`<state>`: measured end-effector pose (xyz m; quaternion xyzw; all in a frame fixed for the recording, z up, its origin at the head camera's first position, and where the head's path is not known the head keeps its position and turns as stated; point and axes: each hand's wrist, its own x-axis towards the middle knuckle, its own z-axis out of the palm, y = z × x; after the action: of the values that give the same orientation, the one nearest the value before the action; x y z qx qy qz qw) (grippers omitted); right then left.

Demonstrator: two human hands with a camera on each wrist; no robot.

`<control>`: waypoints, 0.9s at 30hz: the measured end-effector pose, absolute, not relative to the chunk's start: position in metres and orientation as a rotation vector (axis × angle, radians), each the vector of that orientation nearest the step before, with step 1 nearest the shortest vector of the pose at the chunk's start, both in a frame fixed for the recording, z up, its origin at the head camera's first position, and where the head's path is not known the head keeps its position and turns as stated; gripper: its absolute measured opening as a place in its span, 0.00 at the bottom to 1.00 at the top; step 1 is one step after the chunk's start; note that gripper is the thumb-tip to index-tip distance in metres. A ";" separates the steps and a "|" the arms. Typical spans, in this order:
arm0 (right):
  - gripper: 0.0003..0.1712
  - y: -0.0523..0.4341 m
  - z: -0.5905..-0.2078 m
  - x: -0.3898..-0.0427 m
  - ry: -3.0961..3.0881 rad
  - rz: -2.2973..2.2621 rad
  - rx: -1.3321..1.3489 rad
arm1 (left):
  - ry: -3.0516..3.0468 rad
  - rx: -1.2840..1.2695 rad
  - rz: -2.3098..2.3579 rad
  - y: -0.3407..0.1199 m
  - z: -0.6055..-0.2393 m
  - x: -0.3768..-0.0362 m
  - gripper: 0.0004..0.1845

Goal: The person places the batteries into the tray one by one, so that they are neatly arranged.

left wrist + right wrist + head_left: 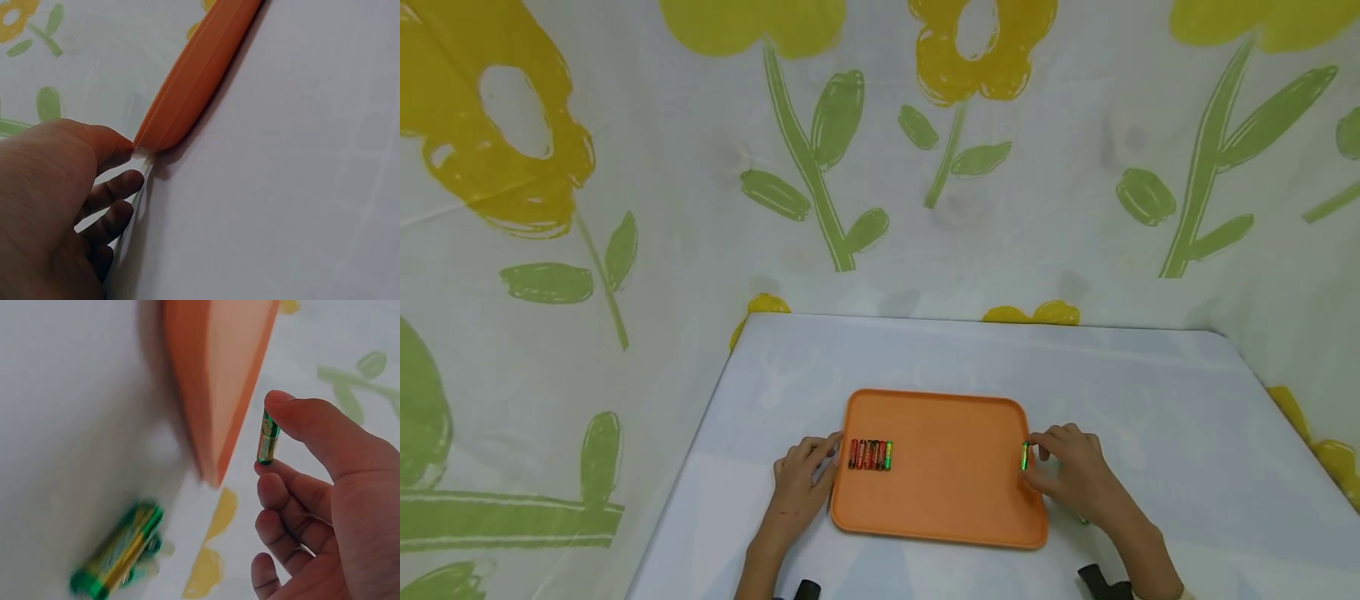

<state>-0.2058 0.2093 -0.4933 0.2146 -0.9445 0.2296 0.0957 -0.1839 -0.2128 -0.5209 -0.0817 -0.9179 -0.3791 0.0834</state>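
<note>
An orange tray (955, 500) lies on the pale table. In its left part a row of several small batteries (870, 455) lies side by side, red ones with a green one at the right end. My left hand (801, 483) rests at the tray's left edge, fingers loosely curled against the rim (187, 94). My right hand (1071, 471) is at the tray's right edge and pinches a green battery (1024, 456) between thumb and forefinger, also seen as the green battery (268, 438) in the right wrist view. Another green battery (119, 550) lies on the table by that hand.
A white cloth with yellow flowers and green leaves (820, 167) hangs behind and beside the table (1187, 417). The table's far edge runs just beyond the tray. Dark wrist mounts (1101, 581) show at the bottom.
</note>
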 end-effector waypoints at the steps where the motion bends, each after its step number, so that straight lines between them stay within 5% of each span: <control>1: 0.20 0.205 -0.494 -0.205 -2.779 0.692 0.660 | -2.739 -0.244 -1.134 -0.212 -0.521 -0.184 0.23; 27: 0.22 0.113 -0.501 -0.212 -2.802 0.834 0.819 | -2.742 -0.241 -1.096 -0.214 -0.525 -0.186 0.23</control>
<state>-0.2118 0.1132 -0.5009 0.2694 -0.9217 0.2742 0.0526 -0.1861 -0.2137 -0.5247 -0.0811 -0.9218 -0.3683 0.0894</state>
